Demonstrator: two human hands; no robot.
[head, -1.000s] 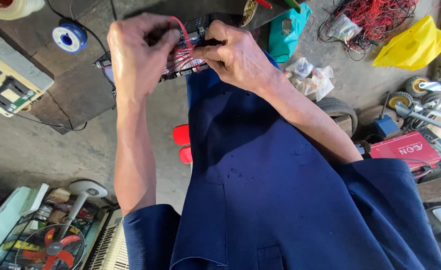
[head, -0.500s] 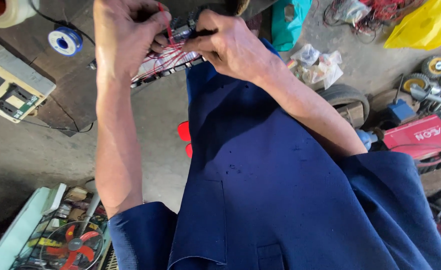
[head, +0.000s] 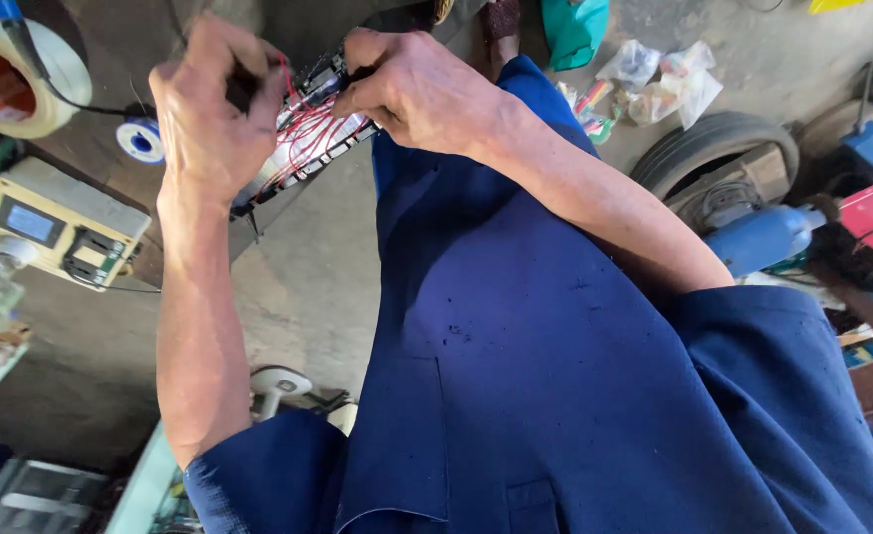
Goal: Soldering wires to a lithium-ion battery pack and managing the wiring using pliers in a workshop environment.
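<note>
a view from the person's head looking down over a dark blue work shirt [head: 575,376] to two bare hands raised near the top of the frame. between them lies a long, flat battery pack [head: 303,138] laced with thin red wires [head: 303,124]. its long axis runs on a slant, from lower left to upper right, across the upper left of the frame. the left hand [head: 209,119] sits at the pack's lower-left end, fingers curled tight over it and the wires. the right hand [head: 416,89] sits at the upper-right end, fingers pressed together, pinching at the pack's edge where the wires gather; what lies between its fingertips is too small to tell. both hands touch the pack, so neither is nearer. at the far left are a roll of tape [head: 16,74], a small blue spool [head: 141,140] and a cream box with a small screen [head: 60,222]. at the right edge are a tyre [head: 718,148] and a blue power tool [head: 763,237].
</note>
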